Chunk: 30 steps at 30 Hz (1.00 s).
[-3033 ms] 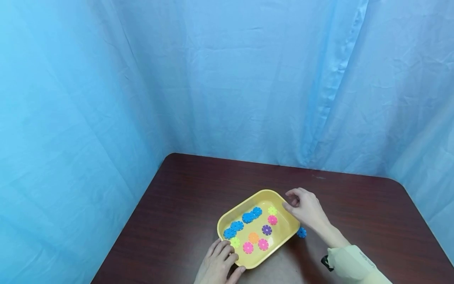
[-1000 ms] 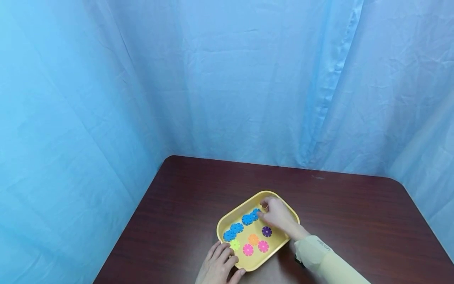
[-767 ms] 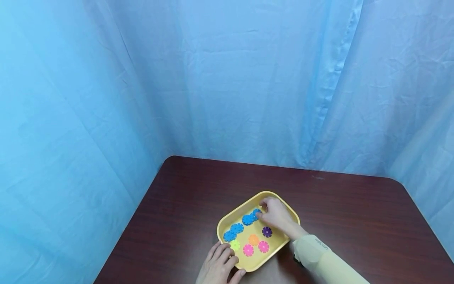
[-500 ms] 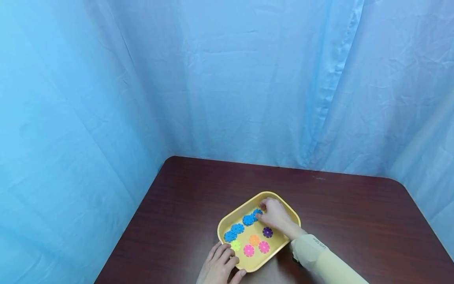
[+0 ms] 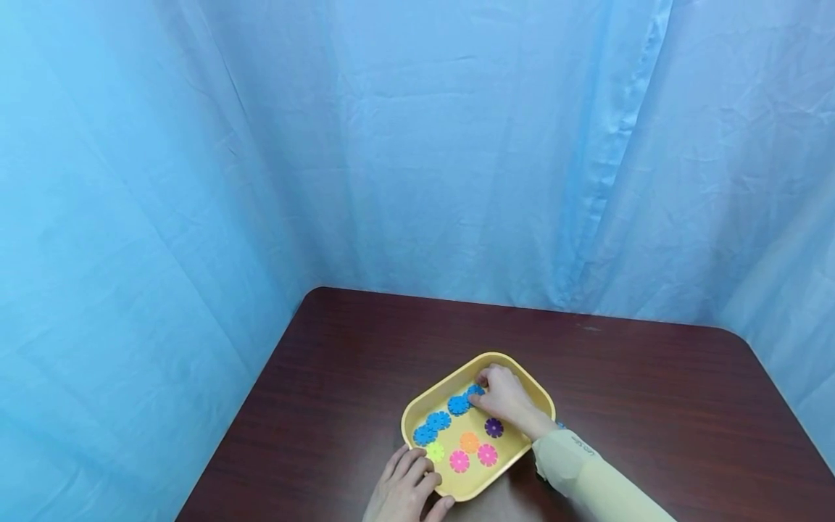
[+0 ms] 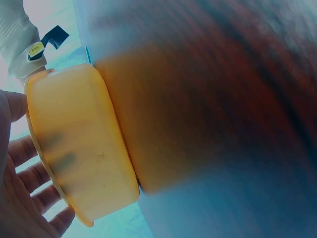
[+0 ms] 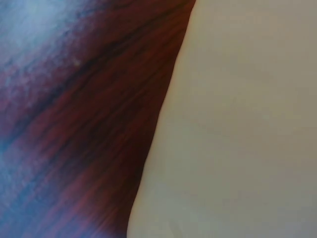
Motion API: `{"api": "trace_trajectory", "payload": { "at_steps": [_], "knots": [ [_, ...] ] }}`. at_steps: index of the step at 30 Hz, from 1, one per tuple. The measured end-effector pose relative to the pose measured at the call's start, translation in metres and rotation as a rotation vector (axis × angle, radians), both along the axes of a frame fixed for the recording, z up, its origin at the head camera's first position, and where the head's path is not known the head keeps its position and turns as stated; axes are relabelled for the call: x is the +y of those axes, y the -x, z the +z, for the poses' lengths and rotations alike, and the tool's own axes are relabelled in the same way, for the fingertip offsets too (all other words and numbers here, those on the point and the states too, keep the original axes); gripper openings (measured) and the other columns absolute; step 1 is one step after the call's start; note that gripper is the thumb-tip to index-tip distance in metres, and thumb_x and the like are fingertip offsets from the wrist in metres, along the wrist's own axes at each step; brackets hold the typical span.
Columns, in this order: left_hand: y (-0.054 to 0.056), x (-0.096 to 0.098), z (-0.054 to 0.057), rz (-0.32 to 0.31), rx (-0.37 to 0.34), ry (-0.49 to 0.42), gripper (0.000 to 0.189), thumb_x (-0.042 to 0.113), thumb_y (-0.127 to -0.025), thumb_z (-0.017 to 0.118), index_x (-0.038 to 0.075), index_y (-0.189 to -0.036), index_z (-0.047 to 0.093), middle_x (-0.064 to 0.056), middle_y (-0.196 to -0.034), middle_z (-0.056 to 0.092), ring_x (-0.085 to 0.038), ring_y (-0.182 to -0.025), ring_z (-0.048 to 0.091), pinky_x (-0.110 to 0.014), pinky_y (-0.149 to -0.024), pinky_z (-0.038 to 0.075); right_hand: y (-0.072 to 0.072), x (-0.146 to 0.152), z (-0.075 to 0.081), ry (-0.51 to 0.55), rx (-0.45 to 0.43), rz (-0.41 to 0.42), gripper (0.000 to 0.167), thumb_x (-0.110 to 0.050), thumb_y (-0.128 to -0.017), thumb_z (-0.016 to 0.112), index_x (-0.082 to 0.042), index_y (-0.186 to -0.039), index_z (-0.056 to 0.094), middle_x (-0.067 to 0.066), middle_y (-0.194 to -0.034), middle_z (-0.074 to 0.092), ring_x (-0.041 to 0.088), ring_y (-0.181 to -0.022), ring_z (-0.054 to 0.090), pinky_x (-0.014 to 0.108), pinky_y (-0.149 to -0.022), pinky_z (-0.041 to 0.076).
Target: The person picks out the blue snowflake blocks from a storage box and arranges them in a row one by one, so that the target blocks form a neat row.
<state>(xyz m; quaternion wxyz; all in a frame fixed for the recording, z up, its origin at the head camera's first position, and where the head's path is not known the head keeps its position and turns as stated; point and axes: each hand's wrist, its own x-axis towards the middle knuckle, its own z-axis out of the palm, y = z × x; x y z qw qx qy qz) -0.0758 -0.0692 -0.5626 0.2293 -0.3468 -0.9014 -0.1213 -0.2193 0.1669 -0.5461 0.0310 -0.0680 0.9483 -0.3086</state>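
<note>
A yellow plastic tray (image 5: 417,409) holds several snowflake-shaped plastic discs. My left hand (image 5: 401,489) grips its near-left rim, thumb apart from the fingers; in the left wrist view, finger shadows show through the tray wall. My right hand (image 5: 507,397) reaches inside near the far corner, thumb and forefinger curled at the edge of a blue snowflake disc (image 5: 474,391). Its palm side is hidden. More blue discs (image 5: 459,404) lie beside it, and others (image 5: 426,435) to the left. The right wrist view shows mostly a pale sleeve (image 7: 237,124).
Yellow-green (image 5: 435,451), orange (image 5: 469,442), pink (image 5: 459,461) and purple (image 5: 493,428) discs lie in the tray. Outside, a blue disc (image 5: 561,425) peeks past the right rim. Blue curtains (image 5: 417,145) surround the dark wooden table (image 5: 365,341).
My right hand has moved left from outside the tray's right rim to the blue discs inside, covering a pink and a yellow-green disc. Since then it has barely moved. My left hand stays on the rim.
</note>
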Motion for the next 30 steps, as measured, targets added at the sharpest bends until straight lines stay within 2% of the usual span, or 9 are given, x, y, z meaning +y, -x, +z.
{"api": "trace_trajectory", "payload": {
  "at_steps": [13,22,30],
  "knots": [
    [-0.0014,0.0008,0.0022,0.003,-0.008,0.003,0.024,0.049,-0.093,0.063,0.025,-0.087,0.065,0.01,-0.095,0.054,-0.015,-0.108,0.054,-0.041,-0.102,0.042,-0.0011,-0.0018,-0.0031,0.003,-0.008,-0.001,0.031,-0.018,-0.079,0.085,-0.001,-0.099,0.071,0.005,-0.093,0.061,0.015,-0.077,0.055,0.036,-0.075,0.055],
    [-0.0022,0.0021,0.0038,0.009,-0.051,0.015,0.023,0.047,-0.094,0.063,0.025,-0.088,0.064,0.009,-0.096,0.054,-0.016,-0.108,0.054,-0.044,-0.1,0.045,-0.0019,-0.0022,-0.0015,0.024,-0.013,-0.008,0.028,-0.017,-0.077,0.085,-0.003,-0.093,0.066,0.004,-0.087,0.058,0.016,-0.074,0.053,0.033,-0.07,0.051],
    [-0.0024,0.001,0.0016,0.006,-0.023,-0.01,0.023,0.047,-0.093,0.065,0.025,-0.086,0.064,0.009,-0.095,0.054,-0.015,-0.108,0.054,-0.042,-0.101,0.043,-0.0008,-0.0003,-0.0004,0.022,-0.014,-0.01,0.028,-0.017,-0.077,0.085,-0.003,-0.095,0.067,0.004,-0.089,0.061,0.015,-0.075,0.055,0.034,-0.071,0.054]
  ]
}}
